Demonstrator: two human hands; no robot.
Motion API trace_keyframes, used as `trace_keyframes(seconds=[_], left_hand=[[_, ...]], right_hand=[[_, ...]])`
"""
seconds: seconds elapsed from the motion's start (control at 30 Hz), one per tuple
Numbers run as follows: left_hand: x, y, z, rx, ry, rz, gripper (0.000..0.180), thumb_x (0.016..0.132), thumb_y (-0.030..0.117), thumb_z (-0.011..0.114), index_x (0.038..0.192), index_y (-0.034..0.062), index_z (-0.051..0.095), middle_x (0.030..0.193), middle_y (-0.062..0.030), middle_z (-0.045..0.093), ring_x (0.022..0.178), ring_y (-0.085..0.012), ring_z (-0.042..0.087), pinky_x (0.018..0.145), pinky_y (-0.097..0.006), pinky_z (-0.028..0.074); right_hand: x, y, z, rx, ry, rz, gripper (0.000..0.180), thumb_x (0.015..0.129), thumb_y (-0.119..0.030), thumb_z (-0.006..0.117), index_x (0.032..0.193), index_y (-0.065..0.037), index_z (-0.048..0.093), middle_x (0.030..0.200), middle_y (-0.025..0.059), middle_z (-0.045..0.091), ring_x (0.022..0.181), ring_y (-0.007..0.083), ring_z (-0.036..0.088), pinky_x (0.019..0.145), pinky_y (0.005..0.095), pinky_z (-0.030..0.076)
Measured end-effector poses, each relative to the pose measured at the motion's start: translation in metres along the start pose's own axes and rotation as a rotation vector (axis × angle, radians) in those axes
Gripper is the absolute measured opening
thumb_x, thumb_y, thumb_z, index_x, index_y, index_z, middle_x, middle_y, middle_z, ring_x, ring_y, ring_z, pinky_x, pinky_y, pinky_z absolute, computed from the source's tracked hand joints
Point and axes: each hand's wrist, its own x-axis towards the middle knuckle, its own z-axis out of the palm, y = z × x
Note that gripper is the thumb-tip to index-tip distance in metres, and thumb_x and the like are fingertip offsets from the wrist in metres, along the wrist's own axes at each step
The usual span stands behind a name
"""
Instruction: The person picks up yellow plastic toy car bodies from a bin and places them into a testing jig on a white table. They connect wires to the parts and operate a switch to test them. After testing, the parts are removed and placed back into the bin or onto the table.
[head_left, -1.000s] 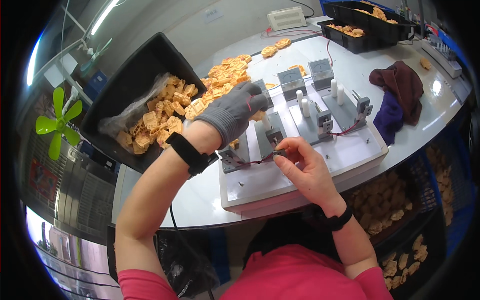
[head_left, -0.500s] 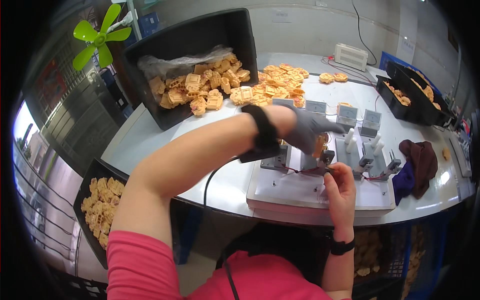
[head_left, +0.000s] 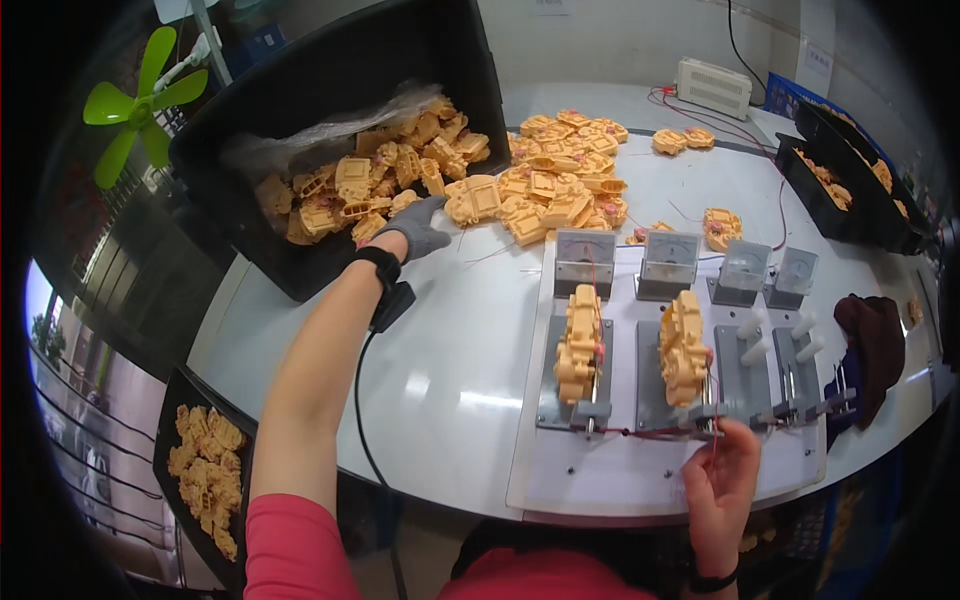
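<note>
My left hand point(head_left: 415, 230), in a grey glove, reaches to the open edge of a black bin point(head_left: 345, 60) heaped with tan plastic housings. Its fingers are stretched out beside a tan housing point(head_left: 473, 200) on the table. Bare, my right hand point(head_left: 722, 490) is curled at the front of the test fixture point(head_left: 590, 485), its fingertips at a small metal clip point(head_left: 708, 412) and closed around a thin red wire point(head_left: 714, 450). One tan housing point(head_left: 683, 350) stands on the station above that hand; another housing point(head_left: 580, 345) stands on the station to its left.
Several small gauges point(head_left: 670, 258) line the fixture's back. White pegs point(head_left: 755, 335) stand on its right stations. A pile of housings point(head_left: 560, 180) lies behind it. A white power box point(head_left: 713, 88), black trays point(head_left: 835, 195), a dark cloth point(head_left: 870, 340) and a lower-left bin point(head_left: 205, 480) surround the work.
My left hand has moved from the fixture leftward to the bin. Both housings on the fixture now show plainly. My right hand stays by the clip, and the view has shifted.
</note>
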Motion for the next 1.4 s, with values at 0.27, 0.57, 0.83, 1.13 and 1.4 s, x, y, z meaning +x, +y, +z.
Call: trace_keyframes(seconds=[0.27, 0.57, 0.83, 1.13, 1.4], left_hand=[[0.094, -0.008, 0.044, -0.283, -0.064, -0.265, 0.099, 0.064, 0.044, 0.083, 0.144, 0.0014, 0.042, 0.141, -0.0202, 0.052, 0.127, -0.0308, 0.054, 0.106, -0.034, 0.045], [0.050, -0.028, 0.060, -0.551, -0.031, -0.123, 0.087, 0.065, 0.036, 0.083, 0.136, -0.0009, 0.050, 0.133, -0.0172, 0.056, 0.113, -0.0265, 0.061, 0.096, -0.035, 0.052], [-0.129, 0.036, -0.006, -0.935, 0.040, 0.074, 0.057, 0.082, 0.011, 0.076, 0.129, 0.0008, 0.045, 0.123, -0.0091, 0.055, 0.106, -0.0150, 0.061, 0.090, -0.031, 0.057], [-0.225, 0.117, -0.046, -0.733, 0.162, 0.607, 0.045, 0.083, -0.005, 0.071, 0.119, 0.0066, 0.048, 0.124, -0.0071, 0.053, 0.114, -0.0139, 0.056, 0.098, -0.028, 0.048], [-0.211, 0.182, -0.047, -0.688, 0.088, 0.842, 0.044, 0.083, -0.006, 0.070, 0.119, 0.0071, 0.049, 0.131, -0.0100, 0.054, 0.119, -0.0169, 0.056, 0.101, -0.030, 0.048]], right_hand=[[-0.006, -0.003, -0.006, 0.003, -0.123, -0.041, 0.053, 0.094, 0.000, 0.063, 0.140, -0.004, 0.037, 0.108, 0.0077, 0.053, 0.088, 0.0142, 0.052, 0.076, 0.0258, 0.044], [-0.001, -0.001, 0.001, -0.011, -0.060, -0.006, 0.055, 0.084, 0.009, 0.058, 0.135, -0.001, 0.041, 0.115, 0.0091, 0.050, 0.084, 0.0117, 0.052, 0.077, 0.0248, 0.046], [0.005, -0.002, 0.001, 0.058, -0.126, -0.045, 0.055, 0.087, 0.007, 0.062, 0.137, 0.000, 0.043, 0.115, 0.0079, 0.050, 0.090, 0.0125, 0.057, 0.082, 0.0277, 0.049], [0.004, -0.006, 0.002, -0.118, -0.027, -0.207, 0.055, 0.089, -0.008, 0.068, 0.139, -0.005, 0.043, 0.122, 0.0082, 0.049, 0.102, 0.0134, 0.053, 0.088, 0.0302, 0.046], [0.024, -0.003, -0.060, -0.115, 0.255, -0.191, 0.038, 0.092, -0.012, 0.066, 0.127, -0.007, 0.053, 0.111, 0.0058, 0.055, 0.094, 0.0125, 0.057, 0.085, 0.0293, 0.048]])
